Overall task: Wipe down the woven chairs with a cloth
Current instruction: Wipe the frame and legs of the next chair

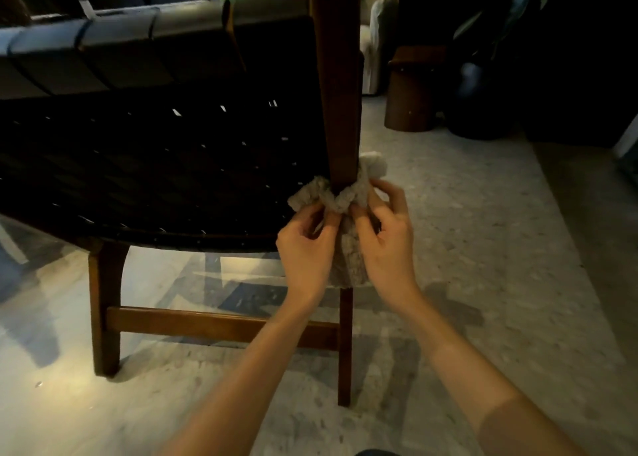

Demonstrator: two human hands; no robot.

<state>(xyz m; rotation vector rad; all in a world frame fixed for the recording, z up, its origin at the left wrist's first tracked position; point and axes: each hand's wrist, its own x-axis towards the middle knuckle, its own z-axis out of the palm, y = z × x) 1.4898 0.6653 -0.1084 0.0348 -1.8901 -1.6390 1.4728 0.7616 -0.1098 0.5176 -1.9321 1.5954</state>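
Observation:
A chair with a black woven back [165, 165] and a brown wooden frame stands in front of me, seen from behind. A fuzzy grey cloth [345, 193] is wrapped around its right rear upright [340, 110], just below the woven back. My left hand [305, 248] pinches the cloth's left end. My right hand [388, 241] grips its right end, fingers curled around the fabric. The cloth's lower part hangs down between my two hands and hides a stretch of the leg.
A wooden crossbar [214, 324] joins the chair's two rear legs low down. A round brown wooden stool [412, 89] and a dark plant pot [480, 110] stand at the back right. Pale terrazzo floor [483, 248] stretches to the right.

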